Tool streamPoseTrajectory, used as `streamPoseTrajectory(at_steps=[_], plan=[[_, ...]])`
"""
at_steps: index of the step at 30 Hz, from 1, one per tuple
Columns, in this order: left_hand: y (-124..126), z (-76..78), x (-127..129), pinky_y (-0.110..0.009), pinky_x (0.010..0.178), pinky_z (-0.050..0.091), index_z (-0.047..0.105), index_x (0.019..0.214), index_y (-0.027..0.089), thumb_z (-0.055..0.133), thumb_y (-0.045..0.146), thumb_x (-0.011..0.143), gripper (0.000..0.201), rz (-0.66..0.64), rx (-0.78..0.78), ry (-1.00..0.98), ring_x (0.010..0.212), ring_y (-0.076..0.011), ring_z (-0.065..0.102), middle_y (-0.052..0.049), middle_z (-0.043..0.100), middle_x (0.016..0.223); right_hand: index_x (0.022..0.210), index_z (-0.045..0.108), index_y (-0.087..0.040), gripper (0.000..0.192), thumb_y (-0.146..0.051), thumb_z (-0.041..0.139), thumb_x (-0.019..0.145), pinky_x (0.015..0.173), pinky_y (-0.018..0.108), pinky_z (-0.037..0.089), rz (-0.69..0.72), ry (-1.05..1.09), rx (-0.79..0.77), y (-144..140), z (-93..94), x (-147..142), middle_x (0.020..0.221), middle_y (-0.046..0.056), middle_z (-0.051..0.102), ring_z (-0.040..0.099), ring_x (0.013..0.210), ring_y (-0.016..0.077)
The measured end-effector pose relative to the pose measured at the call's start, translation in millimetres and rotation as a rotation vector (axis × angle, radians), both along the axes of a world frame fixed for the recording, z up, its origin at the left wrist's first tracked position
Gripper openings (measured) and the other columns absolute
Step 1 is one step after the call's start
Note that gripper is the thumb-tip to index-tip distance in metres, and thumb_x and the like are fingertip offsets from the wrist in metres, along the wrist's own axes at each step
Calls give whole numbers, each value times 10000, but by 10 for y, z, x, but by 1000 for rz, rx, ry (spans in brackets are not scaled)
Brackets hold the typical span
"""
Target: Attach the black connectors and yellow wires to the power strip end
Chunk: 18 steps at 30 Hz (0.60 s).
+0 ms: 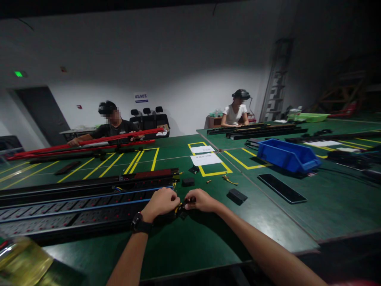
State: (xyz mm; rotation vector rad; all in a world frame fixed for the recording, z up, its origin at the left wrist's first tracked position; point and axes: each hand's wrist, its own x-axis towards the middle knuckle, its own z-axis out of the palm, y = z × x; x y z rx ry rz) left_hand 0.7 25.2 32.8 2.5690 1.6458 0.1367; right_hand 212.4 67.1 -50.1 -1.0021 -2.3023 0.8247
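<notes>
Both hands meet at the end of a long black power strip [74,210]: the left hand [160,203], a watch [139,224] on its wrist, is curled into a fist over the strip's end, and the right hand [201,200] pinches a small black part [182,210] with yellow wires between them. Just beyond the right hand lie a black cap [237,196] and a black block [188,182], with two paper sheets [205,159] farther on and a blue bin [287,155] well off to its right. Far across the green table [184,246], past the left hand, a person [114,123] holds long red rails [83,143], and another person [236,111] sits behind black rails [256,130].
</notes>
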Motion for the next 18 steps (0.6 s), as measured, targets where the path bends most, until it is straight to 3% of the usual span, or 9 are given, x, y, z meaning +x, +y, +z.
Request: streamPoseTrajectory(at_steps=[4, 11, 18], plan=[[4, -2, 9, -283, 576, 274, 716, 651, 186, 470, 355, 913, 397, -7, 4, 1, 640, -172, 614, -71, 713, 699, 911, 762, -211, 184, -371, 780, 822, 621, 225, 339, -87, -50, 130, -79, 14, -77, 856, 13, 710, 606, 733, 141], [-27, -27, 72, -280, 622, 334, 758, 709, 196, 470, 324, 915, 376, -18, 44, 11, 706, -194, 652, -94, 752, 777, 862, 713, -196, 169, -362, 711, 897, 622, 241, 282, -88, -106, 290, -174, 4, -116, 841, 24, 667, 558, 730, 138], [-14, -68, 72, -295, 679, 388, 784, 749, 198, 458, 342, 928, 398, -3, 57, 22, 727, -221, 670, -112, 756, 791, 886, 685, -195, 186, -378, 681, 921, 626, 245, 262, -69, -125, 308, -186, 0, -104, 835, 25, 658, 539, 726, 141]])
